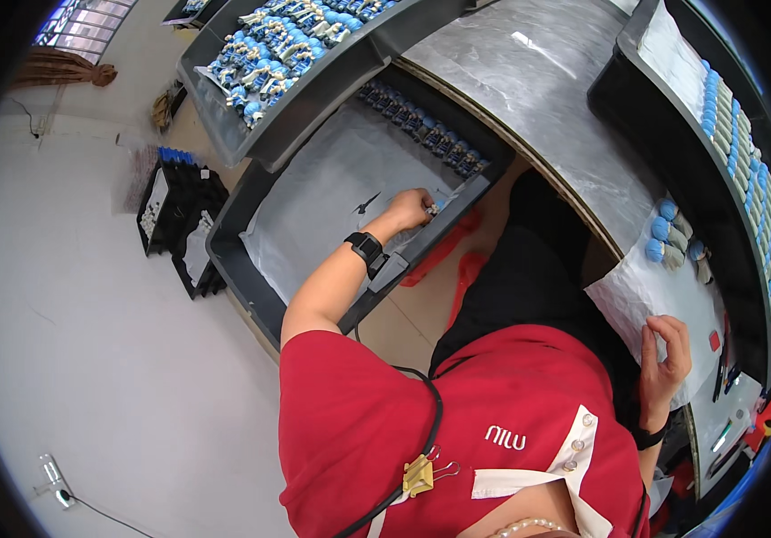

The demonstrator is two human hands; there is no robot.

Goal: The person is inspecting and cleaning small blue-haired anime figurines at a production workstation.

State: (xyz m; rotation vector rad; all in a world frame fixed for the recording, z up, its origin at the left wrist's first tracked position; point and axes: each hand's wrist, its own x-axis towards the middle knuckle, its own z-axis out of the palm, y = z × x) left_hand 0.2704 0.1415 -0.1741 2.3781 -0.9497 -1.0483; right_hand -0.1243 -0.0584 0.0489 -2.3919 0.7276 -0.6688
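Left hand point(410, 210) is reached out into the lower grey tray point(251, 215), which sits to the person's left below table level. Fingers are curled tight around a small figurine point(433, 210), pinched at the fingertips near the tray's right wall. The piece is mostly hidden by the hand, so its detail is unreadable. A black wristband point(366, 246) sits on that wrist.

The tray is lined with pale plastic sheet. A row of blue-and-dark figurines point(421, 130) stands along its far wall, just beyond the hand. The sheet is bare between that row and the near wall, apart from a few dark marks.

Upper grey tray point(313, 99) is stacked above it, offset toward the far left, and packed with blue-and-white figurines point(282, 45).

Right hand point(663, 354) rests on a white sheet point(645, 296) on the grey worktable point(538, 90). Fingers are loosely bent with the tips on the paper edge, holding nothing. Dark band on that wrist.

On the same sheet, further from the person, is a small cluster of blue-topped pieces point(668, 235), well apart from the right hand. Another dark tray point(645, 117) on the right carries a long line of blue-capped parts point(744, 152).

Black crates point(179, 224) sit on the floor to the left of the lower tray.
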